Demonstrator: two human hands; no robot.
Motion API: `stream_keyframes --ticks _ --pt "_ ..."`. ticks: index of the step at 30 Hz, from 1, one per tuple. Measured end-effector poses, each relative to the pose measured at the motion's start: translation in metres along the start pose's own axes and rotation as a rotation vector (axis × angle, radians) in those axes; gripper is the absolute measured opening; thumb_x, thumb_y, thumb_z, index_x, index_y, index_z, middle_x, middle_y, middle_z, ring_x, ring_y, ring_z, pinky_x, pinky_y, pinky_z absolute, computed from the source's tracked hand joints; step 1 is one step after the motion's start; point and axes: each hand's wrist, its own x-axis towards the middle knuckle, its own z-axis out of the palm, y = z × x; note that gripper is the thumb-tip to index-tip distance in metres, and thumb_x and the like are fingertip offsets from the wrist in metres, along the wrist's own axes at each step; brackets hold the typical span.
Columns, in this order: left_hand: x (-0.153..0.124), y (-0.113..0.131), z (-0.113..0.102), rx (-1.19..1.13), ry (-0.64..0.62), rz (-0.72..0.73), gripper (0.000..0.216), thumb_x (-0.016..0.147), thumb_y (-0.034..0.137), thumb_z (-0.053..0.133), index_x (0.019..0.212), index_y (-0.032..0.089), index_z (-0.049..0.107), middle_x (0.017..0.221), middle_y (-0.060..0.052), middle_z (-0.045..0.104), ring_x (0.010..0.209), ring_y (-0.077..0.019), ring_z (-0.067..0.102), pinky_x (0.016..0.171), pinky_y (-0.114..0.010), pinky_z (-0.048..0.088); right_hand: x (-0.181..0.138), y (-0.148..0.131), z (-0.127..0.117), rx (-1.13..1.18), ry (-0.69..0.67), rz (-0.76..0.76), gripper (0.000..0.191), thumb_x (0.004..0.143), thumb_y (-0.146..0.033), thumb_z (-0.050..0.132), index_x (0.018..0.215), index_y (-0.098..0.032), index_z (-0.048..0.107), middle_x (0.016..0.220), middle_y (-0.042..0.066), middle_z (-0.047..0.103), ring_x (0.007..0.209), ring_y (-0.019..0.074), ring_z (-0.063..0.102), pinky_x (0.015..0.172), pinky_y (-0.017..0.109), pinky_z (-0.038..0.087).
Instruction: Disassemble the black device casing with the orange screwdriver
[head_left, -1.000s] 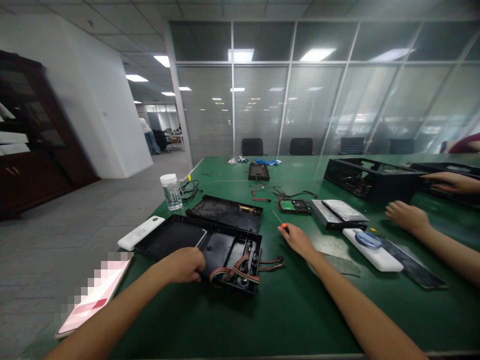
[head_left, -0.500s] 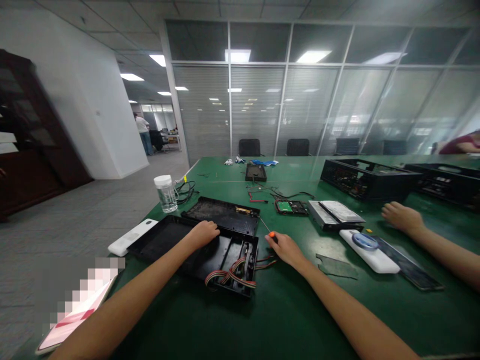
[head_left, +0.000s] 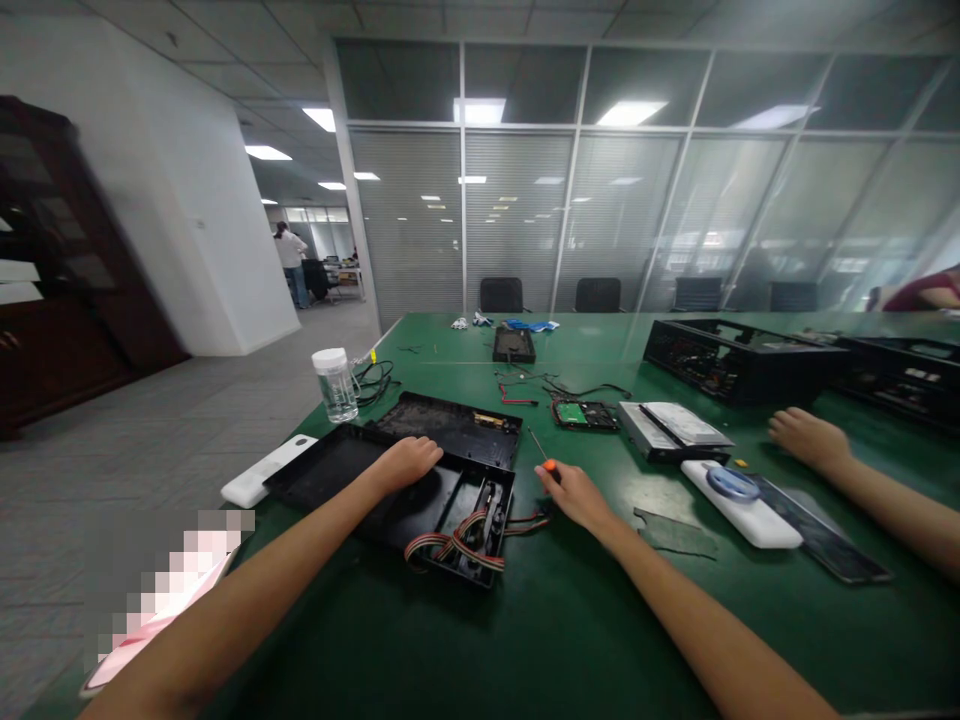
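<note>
A black shallow plastic case [head_left: 330, 490] lies on the green table in front of me. My left hand [head_left: 410, 465] is closed over its far rim, the fingertips hidden. Striped ribbon cables [head_left: 457, 540] spill out of the case's right compartment, beside a small metal-looking part. Behind it rests a second black panel [head_left: 442, 428] with a brass-coloured strip near its right end. To the right of the case my right hand [head_left: 577, 495] grips a screwdriver [head_left: 550, 465] by its orange and black handle. Its thin shaft points up and left, apart from the case.
A co-worker's hand [head_left: 810, 440] rests at the right, near open black computer cases [head_left: 742, 365]. A hard drive [head_left: 585, 414], a metal drive unit [head_left: 675, 430], white devices [head_left: 742, 505] and a clear plate [head_left: 675, 533] lie nearby. A water bottle [head_left: 335, 385] stands back left.
The black case has turned slightly under my left hand, its front right corner shifting left. The screwdriver's tip has moved a little right, away from the panel.
</note>
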Motion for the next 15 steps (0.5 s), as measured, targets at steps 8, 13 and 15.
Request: stream_keyframes --ticks 8,13,15 --pt "0.031 0.040 -0.044 -0.402 0.043 0.028 0.012 0.084 0.013 0.044 0.089 0.014 0.055 0.085 -0.005 0.059 0.080 -0.0154 0.054 0.075 -0.023 0.040 -0.003 -0.026 0.015 0.323 -0.137 0.013 0.050 0.086 -0.049 0.037 0.115 -0.013 0.054 0.055 -0.001 0.056 0.046 0.0122 0.051 0.051 0.023 0.039" --pt "0.058 0.060 -0.042 -0.629 0.066 0.026 0.017 0.081 0.015 0.051 0.096 0.015 0.060 0.085 -0.003 0.065 0.077 -0.0133 0.058 0.073 -0.020 0.041 -0.003 -0.022 0.013 0.313 -0.130 0.043 0.046 0.085 -0.050 0.037 0.101 -0.015 0.061 0.050 -0.002 0.053 0.046 0.0125 0.052 0.051 0.023 0.038" --pt "0.062 0.063 -0.033 -0.670 0.076 0.015 0.017 0.080 0.014 0.053 0.093 0.015 0.063 0.087 -0.004 0.066 0.080 -0.0137 0.059 0.075 -0.021 0.041 -0.002 -0.018 0.012 0.319 -0.113 0.056 0.045 0.085 -0.051 0.038 0.098 -0.015 0.062 0.049 -0.002 0.052 0.046 0.0126 0.052 0.051 0.023 0.039"
